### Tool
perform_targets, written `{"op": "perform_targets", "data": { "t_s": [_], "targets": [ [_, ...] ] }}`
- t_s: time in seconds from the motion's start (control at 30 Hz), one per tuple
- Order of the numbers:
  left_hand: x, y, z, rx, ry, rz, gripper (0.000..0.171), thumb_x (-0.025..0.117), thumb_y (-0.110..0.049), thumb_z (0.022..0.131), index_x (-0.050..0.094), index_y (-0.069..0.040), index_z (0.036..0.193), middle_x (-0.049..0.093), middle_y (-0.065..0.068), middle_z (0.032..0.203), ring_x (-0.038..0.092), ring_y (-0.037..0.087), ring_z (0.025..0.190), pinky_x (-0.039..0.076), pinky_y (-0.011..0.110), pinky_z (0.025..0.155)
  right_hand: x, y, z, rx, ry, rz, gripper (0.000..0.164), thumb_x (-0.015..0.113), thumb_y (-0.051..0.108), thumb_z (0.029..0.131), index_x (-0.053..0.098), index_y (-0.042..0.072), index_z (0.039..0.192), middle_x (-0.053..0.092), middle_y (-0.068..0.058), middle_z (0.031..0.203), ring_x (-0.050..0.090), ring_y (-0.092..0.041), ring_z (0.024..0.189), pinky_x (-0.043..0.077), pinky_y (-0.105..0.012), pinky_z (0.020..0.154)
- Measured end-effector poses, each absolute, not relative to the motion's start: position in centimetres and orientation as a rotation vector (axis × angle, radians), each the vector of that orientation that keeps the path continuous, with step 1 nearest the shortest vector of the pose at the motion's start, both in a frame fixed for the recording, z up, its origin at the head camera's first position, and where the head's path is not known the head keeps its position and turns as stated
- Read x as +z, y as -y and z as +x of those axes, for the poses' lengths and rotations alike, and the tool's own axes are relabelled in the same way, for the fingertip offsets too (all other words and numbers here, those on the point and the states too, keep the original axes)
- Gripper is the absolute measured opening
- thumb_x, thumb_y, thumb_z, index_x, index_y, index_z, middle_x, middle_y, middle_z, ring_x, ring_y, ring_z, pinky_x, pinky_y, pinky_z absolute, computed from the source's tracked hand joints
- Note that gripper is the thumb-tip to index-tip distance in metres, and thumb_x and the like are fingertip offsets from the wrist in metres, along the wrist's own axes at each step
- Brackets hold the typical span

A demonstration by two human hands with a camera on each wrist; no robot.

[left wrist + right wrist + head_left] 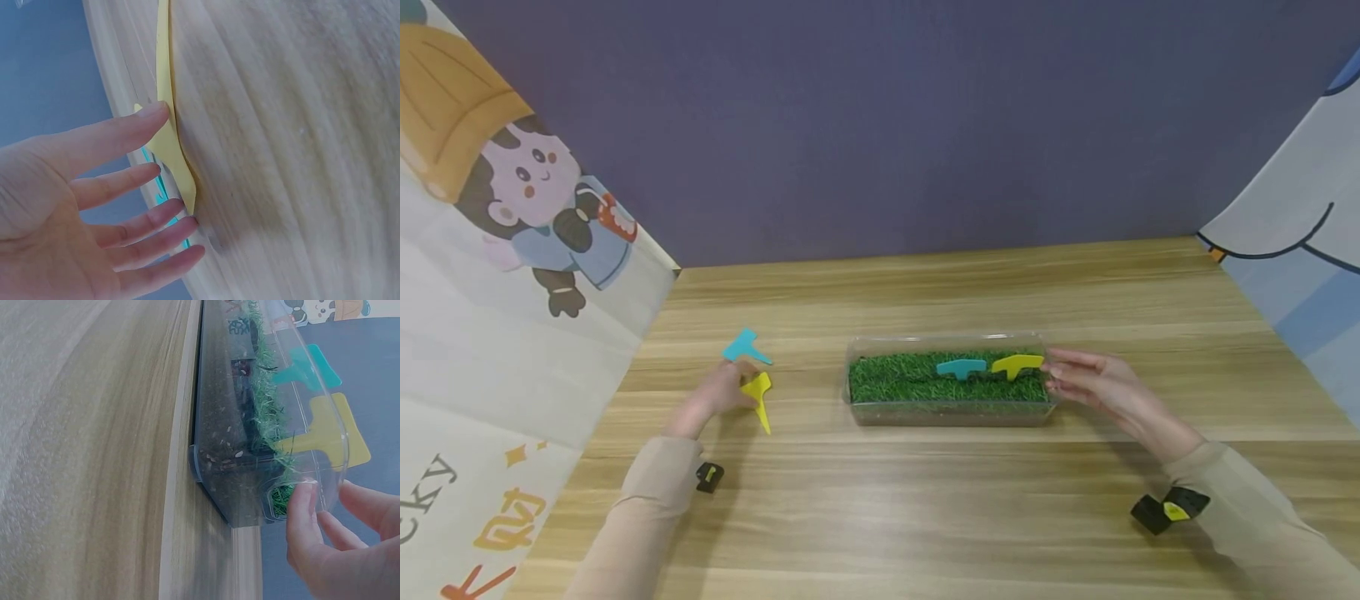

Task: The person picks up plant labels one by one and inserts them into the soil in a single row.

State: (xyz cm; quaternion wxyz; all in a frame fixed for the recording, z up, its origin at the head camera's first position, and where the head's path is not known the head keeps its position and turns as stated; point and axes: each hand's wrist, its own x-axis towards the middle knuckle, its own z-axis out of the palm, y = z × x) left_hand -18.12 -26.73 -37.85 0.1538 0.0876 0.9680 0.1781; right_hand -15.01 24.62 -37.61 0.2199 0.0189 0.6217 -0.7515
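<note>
Head: one blue plastic T-tag (742, 345), one yellow plastic T-tag (760, 387) lay left of one clear plastic box (955, 415).
Left wrist: my left hand (62, 231) spread loosely at the yellow one. Right wrist: my right hand (353, 559), uncurled, touched the box; two more T-tags (350, 431) stood inside.

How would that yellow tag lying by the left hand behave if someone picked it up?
The yellow tag is probably very light, since it looks thin and flat. It likely keeps its shape rather than flopping: a similar yellow one stands in the grass on its narrow stem. Rolling seems unlikely, given its flat T shape.
</note>
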Motion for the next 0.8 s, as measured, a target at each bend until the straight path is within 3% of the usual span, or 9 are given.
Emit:
{"op": "perform_targets", "data": {
  "t_s": [0.13,0.3,0.4,0.53,0.67,0.8],
  "targets": [
    [-37.9,26.5,-18.3,0.507,-2.757,0.221,0.054,0.072,-0.005,0.067,0.049,0.012,0.113,0.051,0.027,0.108,0.048,0.041,0.099,0.042,0.050,0.084,-37.6,-24.6,-15.0,-2.085,-1.705,0.059,0.035,0.059,0.005,0.083,0.054,0.014,0.116,0.064,0.003,0.098,0.061,-0.014,0.093,0.046,-0.025,0.084],
    [-38.1,26.5,-18.6,0.494,-2.750,0.245,0.053,0.072,-0.003,0.066,0.050,0.011,0.112,0.052,0.028,0.107,0.049,0.042,0.099,0.041,0.051,0.085,-37.5,-24.5,-15.0,-2.069,-1.728,0.063,0.052,0.060,0.006,0.083,0.037,0.001,0.130,0.064,0.004,0.098,0.061,-0.014,0.093,0.046,-0.025,0.084],
    [-38.1,26.5,-18.8,0.498,-2.746,0.257,0.054,0.072,-0.003,0.065,0.050,0.011,0.112,0.053,0.028,0.107,0.049,0.042,0.099,0.040,0.052,0.085,-37.6,-24.5,-15.1,-2.065,-1.734,0.063,0.054,0.060,0.007,0.083,0.035,0.000,0.131,0.064,0.004,0.098,0.061,-0.014,0.093,0.046,-0.024,0.083],
    [-38.1,26.6,-18.9,0.532,-2.724,0.232,0.054,0.072,-0.003,0.065,0.049,0.010,0.113,0.051,0.029,0.110,0.048,0.043,0.100,0.040,0.053,0.086,-37.6,-24.5,-15.1,-2.073,-1.721,0.054,0.046,0.059,0.006,0.083,0.043,0.006,0.127,0.064,0.004,0.098,0.061,-0.014,0.093,0.046,-0.024,0.083],
    [-38.0,26.4,-19.1,0.542,-2.716,0.232,0.053,0.073,-0.001,0.065,0.049,0.012,0.111,0.052,0.030,0.110,0.050,0.040,0.098,0.042,0.050,0.085,-37.7,-24.6,-15.0,-2.097,-1.690,0.048,0.032,0.059,0.005,0.083,0.057,0.017,0.113,0.064,0.003,0.098,0.061,-0.015,0.092,0.046,-0.025,0.084],
    [-38.0,26.2,-19.2,0.487,-2.742,0.260,0.045,0.074,-0.001,0.063,0.055,0.012,0.102,0.057,0.023,0.100,0.054,0.033,0.088,0.045,0.044,0.081,-37.7,-24.5,-15.0,-2.102,-1.689,0.048,0.027,0.059,0.005,0.083,0.060,0.021,0.104,0.064,0.002,0.098,0.061,-0.015,0.092,0.046,-0.025,0.083]
  ]
}}
